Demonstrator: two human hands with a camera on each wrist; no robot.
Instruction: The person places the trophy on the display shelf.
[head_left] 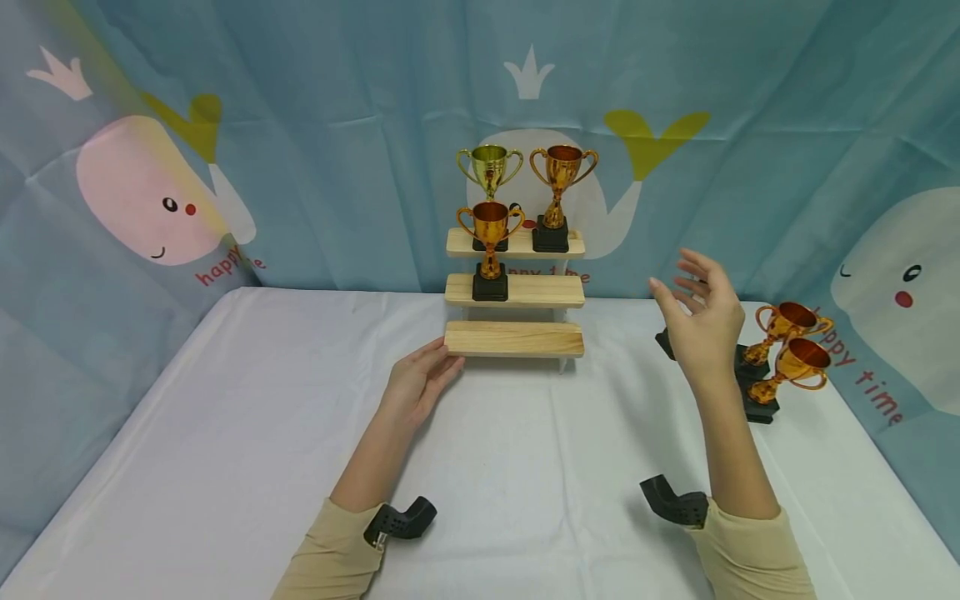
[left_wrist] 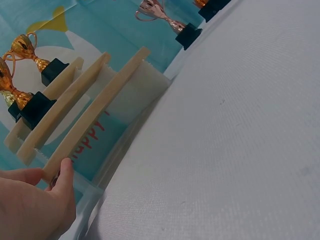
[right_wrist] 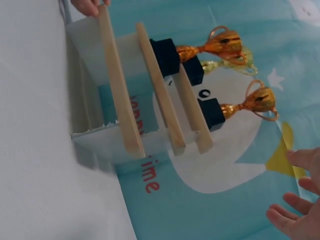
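A three-tier wooden display stand (head_left: pixel 514 340) is at the back of the table. My left hand (head_left: pixel 420 382) pinches the left end of its lowest board between thumb and fingers. On the top board are a gold trophy cup (head_left: pixel 488 163) at left and a copper-coloured trophy cup (head_left: pixel 561 167) at right. Another copper-coloured trophy cup (head_left: pixel 491 223) stands on the middle board. My right hand (head_left: pixel 703 321) is raised in the air right of the stand, fingers spread and holding nothing. Behind it shows a black trophy base (head_left: pixel 665 343); the hand hides its cup in the head view.
Two more copper-coloured trophies (head_left: pixel 802 360) stand close together at the table's right side. A white cloth covers the table (head_left: pixel 495 467). A blue printed curtain (head_left: pixel 337 167) hangs behind the stand and along both sides.
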